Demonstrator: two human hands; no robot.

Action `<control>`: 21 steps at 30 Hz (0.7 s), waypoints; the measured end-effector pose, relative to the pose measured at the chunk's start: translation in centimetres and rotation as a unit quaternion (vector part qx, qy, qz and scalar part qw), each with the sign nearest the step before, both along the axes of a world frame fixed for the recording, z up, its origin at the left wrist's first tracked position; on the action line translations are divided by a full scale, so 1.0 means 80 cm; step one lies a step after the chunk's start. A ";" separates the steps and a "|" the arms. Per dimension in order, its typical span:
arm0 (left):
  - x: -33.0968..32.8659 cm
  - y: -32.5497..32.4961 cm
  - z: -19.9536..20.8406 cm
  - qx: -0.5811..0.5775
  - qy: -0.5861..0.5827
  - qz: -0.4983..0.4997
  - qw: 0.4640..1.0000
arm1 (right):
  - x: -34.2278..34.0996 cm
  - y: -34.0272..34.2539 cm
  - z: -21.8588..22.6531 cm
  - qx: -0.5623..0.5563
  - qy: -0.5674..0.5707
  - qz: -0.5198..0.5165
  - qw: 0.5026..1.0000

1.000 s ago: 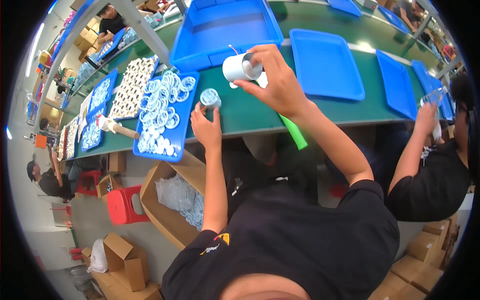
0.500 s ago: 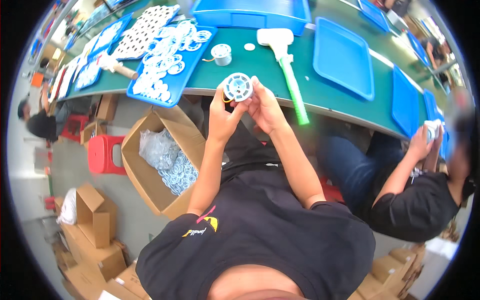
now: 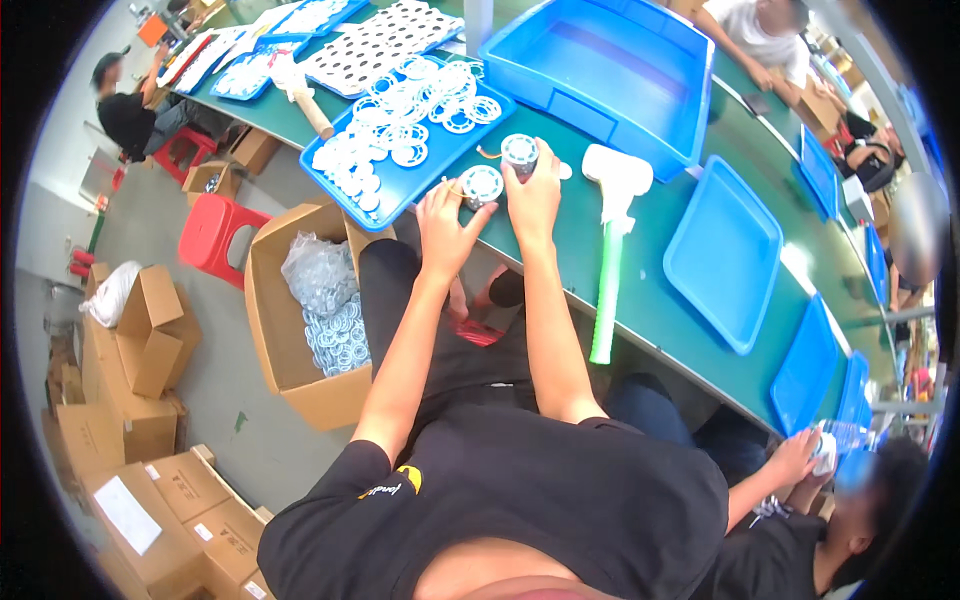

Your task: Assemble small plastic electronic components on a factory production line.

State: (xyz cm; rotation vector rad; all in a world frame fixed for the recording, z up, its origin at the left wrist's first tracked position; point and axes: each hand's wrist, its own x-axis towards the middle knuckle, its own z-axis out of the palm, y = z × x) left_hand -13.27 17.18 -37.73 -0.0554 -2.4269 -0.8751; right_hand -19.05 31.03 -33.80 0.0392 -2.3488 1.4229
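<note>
Near the table's front edge, my left hand has its fingers around a small round part with a white slotted disc top and a yellow wire. Just right of it and slightly farther back, my right hand grips a similar grey cylindrical part with a white slotted top. A short brown wire pokes out on its left side. Both parts look upright, but the fingers hide much of their sides. A mallet with a white-wrapped head and green handle lies right of my right hand.
A blue tray of white rings and discs lies to the left. Behind stands a deep blue bin; flat blue trays line the right. A carton of slotted discs and a red stool are below left. Co-workers sit around.
The view has turned right. My right hand has left the part both hands held and now grips the other one standing on the table. My left hand keeps the first, now lowered beside it.
</note>
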 end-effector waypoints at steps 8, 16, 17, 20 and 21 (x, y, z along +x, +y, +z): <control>0.021 0.043 -0.005 0.094 0.095 0.076 0.988 | 0.015 0.005 0.015 -0.110 0.126 -0.065 0.984; 0.009 0.064 0.010 0.100 0.072 0.060 0.991 | 0.063 -0.108 0.071 -0.036 0.123 0.272 0.954; 0.000 0.059 -0.002 0.201 0.019 0.040 0.979 | 0.058 -0.139 0.060 -0.036 0.087 0.316 0.944; -0.005 0.041 0.010 0.211 0.025 0.029 0.977 | 0.033 -0.196 0.032 0.240 0.040 0.306 0.920; -0.001 0.041 0.014 0.239 -0.003 0.046 0.970 | 0.027 -0.203 0.028 0.269 0.039 0.318 0.908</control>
